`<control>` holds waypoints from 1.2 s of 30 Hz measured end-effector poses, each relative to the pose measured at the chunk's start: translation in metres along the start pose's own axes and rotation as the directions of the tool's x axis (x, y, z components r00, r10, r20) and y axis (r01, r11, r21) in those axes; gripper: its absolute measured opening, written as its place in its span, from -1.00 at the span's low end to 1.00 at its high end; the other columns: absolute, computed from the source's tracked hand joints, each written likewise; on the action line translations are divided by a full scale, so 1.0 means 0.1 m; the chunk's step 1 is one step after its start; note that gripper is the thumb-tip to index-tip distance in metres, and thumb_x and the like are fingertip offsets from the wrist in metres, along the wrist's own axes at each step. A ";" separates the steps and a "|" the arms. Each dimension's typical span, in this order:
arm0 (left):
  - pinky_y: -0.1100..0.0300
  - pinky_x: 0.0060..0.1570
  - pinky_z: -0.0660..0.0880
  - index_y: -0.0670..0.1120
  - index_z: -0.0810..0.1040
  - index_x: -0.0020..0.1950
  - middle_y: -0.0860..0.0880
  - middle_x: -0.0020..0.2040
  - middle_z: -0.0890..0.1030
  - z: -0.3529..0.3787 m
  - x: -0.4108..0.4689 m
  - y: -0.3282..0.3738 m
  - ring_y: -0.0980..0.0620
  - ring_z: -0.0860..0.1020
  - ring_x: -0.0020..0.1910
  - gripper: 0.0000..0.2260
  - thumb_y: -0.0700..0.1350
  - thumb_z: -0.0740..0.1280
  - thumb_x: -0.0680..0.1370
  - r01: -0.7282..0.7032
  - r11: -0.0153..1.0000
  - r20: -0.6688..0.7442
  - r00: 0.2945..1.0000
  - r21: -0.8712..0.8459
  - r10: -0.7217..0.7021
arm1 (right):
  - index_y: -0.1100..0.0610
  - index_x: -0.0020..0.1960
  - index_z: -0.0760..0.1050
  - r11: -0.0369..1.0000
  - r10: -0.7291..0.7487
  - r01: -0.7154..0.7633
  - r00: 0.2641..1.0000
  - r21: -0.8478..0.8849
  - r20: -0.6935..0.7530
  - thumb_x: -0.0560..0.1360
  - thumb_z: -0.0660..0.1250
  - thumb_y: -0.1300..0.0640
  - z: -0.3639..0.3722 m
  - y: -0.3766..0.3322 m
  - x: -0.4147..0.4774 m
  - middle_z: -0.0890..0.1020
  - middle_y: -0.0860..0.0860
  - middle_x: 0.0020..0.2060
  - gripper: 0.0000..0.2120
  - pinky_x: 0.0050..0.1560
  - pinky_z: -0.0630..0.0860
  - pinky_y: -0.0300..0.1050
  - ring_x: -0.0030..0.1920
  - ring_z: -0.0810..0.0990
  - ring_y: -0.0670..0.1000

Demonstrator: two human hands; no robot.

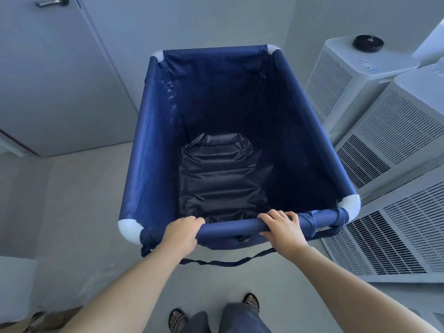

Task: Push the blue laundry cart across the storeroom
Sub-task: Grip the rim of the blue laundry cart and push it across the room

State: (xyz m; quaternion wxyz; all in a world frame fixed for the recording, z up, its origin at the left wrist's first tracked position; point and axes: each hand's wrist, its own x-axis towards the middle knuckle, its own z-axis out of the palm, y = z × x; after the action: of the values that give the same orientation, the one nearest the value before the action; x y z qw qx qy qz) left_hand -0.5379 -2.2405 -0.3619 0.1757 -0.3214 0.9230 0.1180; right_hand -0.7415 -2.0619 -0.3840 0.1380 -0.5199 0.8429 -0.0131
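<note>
Both hands on: left hand and right hand have fingers wrapped over the near rail of the blue laundry cart, centre frame. Door upper left; most of the crossing likely remains.

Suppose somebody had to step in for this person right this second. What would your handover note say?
Left hand: grips the near rail of the blue laundry cart, fingers curled over it.
Right hand: grips the same rail, further right.
Cart: no laundry visible inside; white vented units stand close on its right, a door is to the front left.
Done: both hands are placed for pushing; the distance already covered cannot be told.
Left: push it across the storeroom, probably steering clear of the units.
</note>
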 end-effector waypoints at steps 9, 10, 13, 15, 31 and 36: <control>0.13 -0.20 0.36 0.00 0.42 0.18 0.01 0.07 0.53 -0.02 0.05 -0.20 -0.07 0.52 0.04 -0.73 -0.22 0.23 0.51 -0.065 0.998 -0.033 0.997 0.014 0.065 | -0.07 0.31 0.32 0.999 0.049 -0.049 0.999 0.004 0.001 0.57 0.20 -0.02 -0.01 -0.19 0.02 0.47 -0.08 0.14 -0.68 0.35 0.12 -0.03 0.21 0.41 0.01; 0.13 -0.20 0.35 0.00 0.42 0.18 0.01 0.07 0.53 -0.02 0.04 -0.24 -0.07 0.52 0.04 -0.73 -0.22 0.24 0.51 -0.073 0.997 -0.033 0.997 0.014 0.074 | -0.07 0.31 0.31 0.999 0.052 -0.052 0.999 0.002 -0.001 0.57 0.20 -0.02 0.00 -0.23 0.02 0.47 -0.08 0.14 -0.68 0.35 0.12 -0.03 0.21 0.41 0.00; 0.14 -0.21 0.35 0.01 0.41 0.18 0.02 0.06 0.52 -0.04 0.02 -0.38 -0.06 0.51 0.03 -0.73 -0.20 0.25 0.51 -0.089 0.996 -0.030 0.996 0.016 0.090 | -0.07 0.31 0.31 0.998 0.062 -0.062 0.998 0.010 -0.002 0.57 0.19 -0.03 0.03 -0.37 0.03 0.46 -0.08 0.14 -0.68 0.35 0.11 -0.03 0.20 0.40 0.00; 0.14 -0.22 0.34 0.02 0.41 0.19 0.02 0.06 0.52 -0.05 0.02 -0.47 -0.06 0.51 0.02 -0.73 -0.20 0.25 0.51 -0.095 0.995 -0.029 0.995 0.019 0.096 | -0.07 0.30 0.31 0.997 0.072 -0.072 0.997 0.019 -0.004 0.57 0.19 -0.04 0.05 -0.46 0.04 0.47 -0.08 0.13 -0.68 0.34 0.11 -0.03 0.20 0.41 0.00; 0.09 0.08 0.31 0.02 0.30 0.30 0.06 0.19 0.46 0.07 0.03 -0.82 -0.04 0.43 0.15 -0.68 -0.17 0.22 0.56 -0.179 0.981 -0.051 0.982 0.079 0.183 | -0.01 0.34 0.26 0.984 0.177 -0.175 0.983 -0.036 0.047 0.57 0.16 -0.13 0.17 -0.82 0.09 0.42 -0.04 0.19 -0.60 0.39 0.09 0.06 0.22 0.37 0.05; 0.08 0.10 0.30 0.06 0.32 0.26 0.08 0.18 0.47 0.06 0.04 -0.74 -0.02 0.43 0.16 -0.70 0.08 0.24 0.57 -0.123 0.991 -0.032 0.992 0.053 0.125 | 0.00 0.36 0.24 0.990 0.136 -0.131 0.987 -0.059 0.082 0.56 0.15 -0.15 0.15 -0.76 0.11 0.40 -0.03 0.22 -0.57 0.39 0.11 0.12 0.23 0.37 0.06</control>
State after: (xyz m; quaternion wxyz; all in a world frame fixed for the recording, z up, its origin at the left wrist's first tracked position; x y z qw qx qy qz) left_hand -0.4925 -2.2975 -0.3773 0.1600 -0.2607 0.9468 0.0996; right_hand -0.6757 -2.1045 -0.3882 0.1606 -0.4658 0.8692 0.0412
